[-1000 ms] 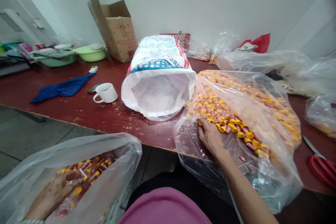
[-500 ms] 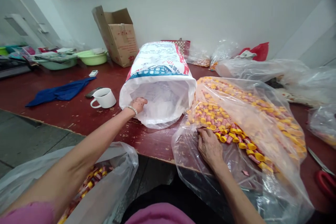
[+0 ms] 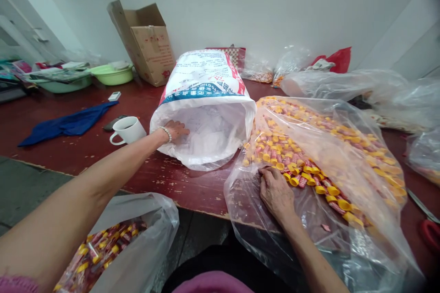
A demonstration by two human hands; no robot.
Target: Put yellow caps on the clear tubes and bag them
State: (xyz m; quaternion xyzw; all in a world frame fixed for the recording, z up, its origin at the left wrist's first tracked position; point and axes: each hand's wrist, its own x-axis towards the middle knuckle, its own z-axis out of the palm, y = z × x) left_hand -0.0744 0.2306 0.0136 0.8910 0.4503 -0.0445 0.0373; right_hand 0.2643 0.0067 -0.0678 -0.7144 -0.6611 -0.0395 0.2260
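A white woven sack (image 3: 206,73) with blue and red print lies on its side, its mouth facing me and clear plastic showing inside. My left hand (image 3: 176,132), a beaded bracelet on its wrist, reaches into the left side of that mouth with fingers stretched out. On the right, a large clear plastic bag (image 3: 247,197) holds many small red-and-white patterned pieces with yellow ring-like ends (image 3: 292,165). My right hand (image 3: 277,192) rests at the near edge of these pieces, fingers curled down. Whatever its fingertips hold is hidden.
Below the table's front edge, another clear bag (image 3: 137,247) holds similar pieces. A white mug (image 3: 132,130), a blue cloth (image 3: 68,126) and an open cardboard box (image 3: 151,50) stand or lie left. Red-handled scissors (image 3: 429,231) lie far right. Plastic bags (image 3: 343,84) line the back.
My left hand's fingers have stretched out inside the sack's mouth. The view has shifted slightly, showing more of the lower bag. My right hand stays in place at the pieces.
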